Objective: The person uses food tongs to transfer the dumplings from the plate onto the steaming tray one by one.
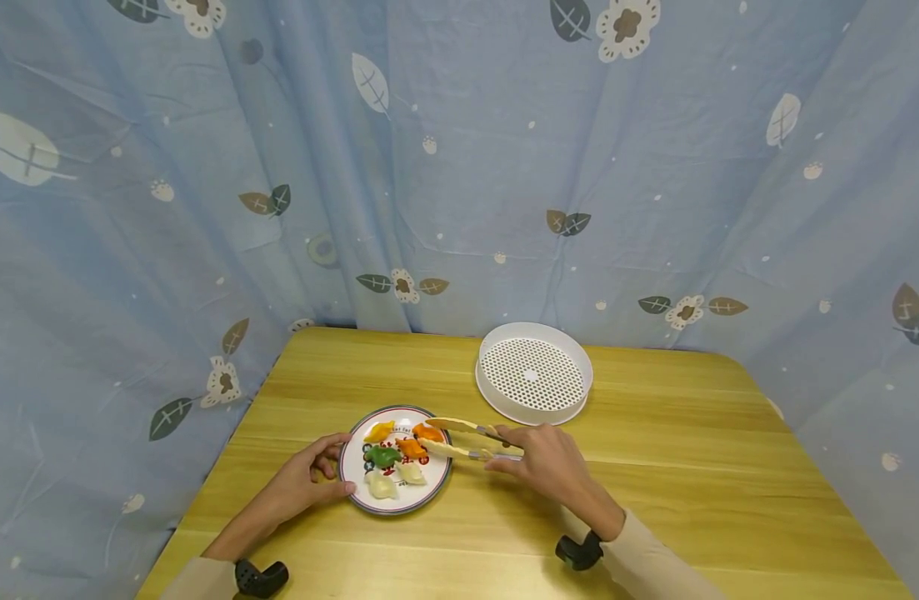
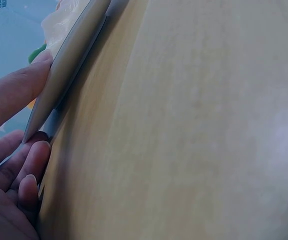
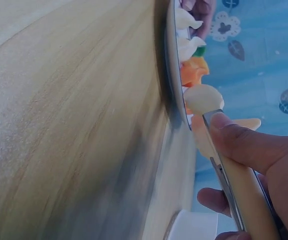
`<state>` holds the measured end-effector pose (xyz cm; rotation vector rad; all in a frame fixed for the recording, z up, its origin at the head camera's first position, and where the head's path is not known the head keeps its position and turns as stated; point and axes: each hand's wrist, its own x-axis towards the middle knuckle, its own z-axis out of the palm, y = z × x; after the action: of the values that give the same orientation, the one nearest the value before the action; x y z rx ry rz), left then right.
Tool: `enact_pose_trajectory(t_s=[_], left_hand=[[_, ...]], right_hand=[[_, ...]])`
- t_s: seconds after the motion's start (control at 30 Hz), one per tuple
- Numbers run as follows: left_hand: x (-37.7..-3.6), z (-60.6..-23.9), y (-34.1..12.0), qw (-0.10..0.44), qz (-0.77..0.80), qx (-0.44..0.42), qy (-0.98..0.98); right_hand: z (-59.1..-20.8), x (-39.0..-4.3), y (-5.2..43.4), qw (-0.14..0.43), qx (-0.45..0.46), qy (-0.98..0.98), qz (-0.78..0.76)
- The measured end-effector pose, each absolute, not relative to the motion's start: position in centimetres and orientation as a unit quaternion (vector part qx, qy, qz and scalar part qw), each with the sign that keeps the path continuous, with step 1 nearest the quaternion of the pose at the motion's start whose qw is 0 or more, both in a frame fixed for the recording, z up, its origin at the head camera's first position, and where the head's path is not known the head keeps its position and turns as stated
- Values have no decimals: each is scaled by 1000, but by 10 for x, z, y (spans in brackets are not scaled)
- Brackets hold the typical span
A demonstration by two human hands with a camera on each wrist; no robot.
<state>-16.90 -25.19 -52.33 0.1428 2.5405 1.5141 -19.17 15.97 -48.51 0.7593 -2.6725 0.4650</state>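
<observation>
Has blue leaf-patterned curtain [image 1: 466, 167] beyond both grips, wooden table [image 1: 669, 475] below them, white perforated tray [image 1: 530, 414] just beyond the right grip. Pinches round plate [image 1: 433, 481] by its rim with left hand [image 1: 305, 482]. Holds tongs [image 1: 461, 452], arms apart, in right hand [image 1: 549, 462]. Has dumpling-shaped pieces [image 1: 382, 456] on the plate, between the grips: two orange at the tongs' tips, green, yellow and white further left. Cannot tell whether tips touch orange.

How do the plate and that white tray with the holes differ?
The plate is shallow, while the tray has a taller, upright wall. The plate carries printed decoration; the tray is plain white, its bottom full of small holes. The left hand grips the plate's edge, while the tray is not being held. Both are round and largely white.
</observation>
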Motion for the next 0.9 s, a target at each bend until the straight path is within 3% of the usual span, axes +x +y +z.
enact_pose_trajectory(t_s=[0.43, 0.9], left_hand=[[-169, -525, -252, 89, 512, 48, 853], [-169, -525, -252, 87, 512, 42, 853]], right_hand=[[-481, -190, 158, 145, 267, -939, 159], [-474, -193, 172, 181, 244, -935, 185]])
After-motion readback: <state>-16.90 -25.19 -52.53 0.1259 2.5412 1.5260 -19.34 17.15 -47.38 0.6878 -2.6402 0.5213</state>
